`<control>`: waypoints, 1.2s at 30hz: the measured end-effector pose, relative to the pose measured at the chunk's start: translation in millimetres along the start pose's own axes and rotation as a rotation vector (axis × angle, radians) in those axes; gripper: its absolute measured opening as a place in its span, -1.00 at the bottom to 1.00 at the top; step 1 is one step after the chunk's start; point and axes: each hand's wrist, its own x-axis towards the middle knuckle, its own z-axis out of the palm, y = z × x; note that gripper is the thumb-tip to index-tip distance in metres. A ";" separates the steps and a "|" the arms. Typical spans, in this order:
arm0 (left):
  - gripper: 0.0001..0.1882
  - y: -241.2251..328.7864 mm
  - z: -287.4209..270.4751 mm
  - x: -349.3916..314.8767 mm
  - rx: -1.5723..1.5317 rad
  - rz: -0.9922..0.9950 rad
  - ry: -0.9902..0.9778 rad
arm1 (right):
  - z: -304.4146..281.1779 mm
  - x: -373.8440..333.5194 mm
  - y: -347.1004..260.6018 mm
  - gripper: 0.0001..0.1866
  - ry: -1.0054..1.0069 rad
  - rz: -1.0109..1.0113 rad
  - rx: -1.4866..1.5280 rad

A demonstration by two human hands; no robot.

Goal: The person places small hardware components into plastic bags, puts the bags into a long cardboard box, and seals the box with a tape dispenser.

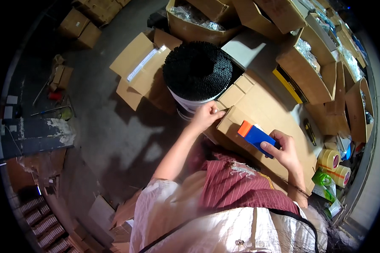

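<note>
My right hand is closed around a small blue box with an orange end, holding it above a flat brown cardboard piece on the table. My left hand is pinched at the corner of a small brown cardboard flap, left of the blue box. Its fingertips partly hide what they grip. Just beyond that hand stands a round white bucket packed with black tubes, with a dark hollow in their middle.
An open carton lies left of the bucket. Cartons with clear plastic bags line the far and right sides. A utility knife and tape rolls lie at the right. More cartons stand on the floor at far left.
</note>
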 end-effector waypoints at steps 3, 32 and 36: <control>-0.50 55.8 -17.0 0.7 0.235 -0.217 -0.122 | -0.7 -3.3 3.5 -0.67 0.033 0.012 -0.030; 0.05 92.9 25.4 -1.2 0.954 0.405 -0.510 | 15.7 -26.3 6.8 -0.26 0.092 -0.088 0.013; 0.03 96.7 12.4 2.4 0.894 0.504 -0.597 | 11.8 -35.4 -0.9 -0.28 0.128 -0.120 0.019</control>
